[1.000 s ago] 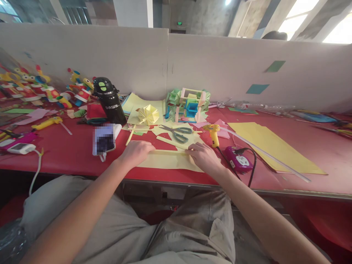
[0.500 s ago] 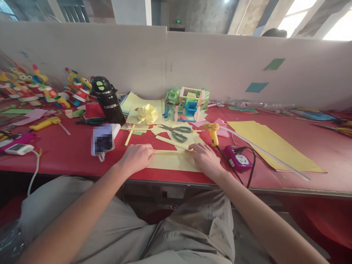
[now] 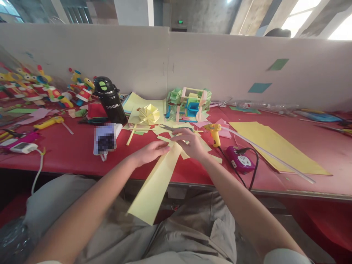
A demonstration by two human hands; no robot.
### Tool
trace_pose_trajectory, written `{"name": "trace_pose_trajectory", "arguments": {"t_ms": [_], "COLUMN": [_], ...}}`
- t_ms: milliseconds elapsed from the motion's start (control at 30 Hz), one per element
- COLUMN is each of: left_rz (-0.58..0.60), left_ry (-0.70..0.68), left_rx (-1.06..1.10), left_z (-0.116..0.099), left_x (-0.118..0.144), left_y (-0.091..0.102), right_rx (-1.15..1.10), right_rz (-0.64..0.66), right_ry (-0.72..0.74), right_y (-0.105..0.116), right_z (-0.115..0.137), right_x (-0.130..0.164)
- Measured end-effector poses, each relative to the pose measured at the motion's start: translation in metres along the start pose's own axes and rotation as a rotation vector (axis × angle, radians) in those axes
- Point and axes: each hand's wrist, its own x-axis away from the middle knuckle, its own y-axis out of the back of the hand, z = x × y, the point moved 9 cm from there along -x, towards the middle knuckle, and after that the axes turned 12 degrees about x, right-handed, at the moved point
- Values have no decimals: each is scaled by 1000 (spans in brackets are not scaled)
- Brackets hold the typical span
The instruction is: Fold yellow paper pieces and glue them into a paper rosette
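My left hand [image 3: 150, 152] and my right hand [image 3: 189, 143] both pinch the far end of a long pale yellow paper strip [image 3: 155, 185]. The strip is lifted off the red table [image 3: 68, 152] and slopes down toward my lap, past the table's front edge. My hands meet just in front of the scissors [image 3: 167, 128], which are mostly hidden behind my right hand. A yellow glue gun [image 3: 213, 132] stands just right of my right hand.
A black bottle [image 3: 110, 101], a phone [image 3: 104, 139] and a folded yellow paper flower [image 3: 148, 114] lie to the left. A colourful paper structure [image 3: 189, 104] stands by the partition. A purple power socket [image 3: 240, 161] and large yellow sheets [image 3: 275, 146] lie right.
The yellow strip lay flat on the table under both hands. Now both hands have lifted it by one end and turned it, so it hangs toward my lap.
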Motion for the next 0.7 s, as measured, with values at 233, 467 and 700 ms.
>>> {"name": "trace_pose_trajectory", "arguments": {"t_ms": [233,467,700], "left_rz": [-115,-127,-229], "left_ry": [16,62,-85], "left_rx": [247,268,281], "left_z": [14,21,12], "left_x": [-7,-5,-9], "left_y": [-3,-7,0], "right_rx": [-82,-494,-693], "right_rz": [-114,-44,48], "right_ry": [-161,-580,-599], "right_y": [0,-17,-35], "right_z": [-11,-48,-44], "right_x": [-2,12,12]}}
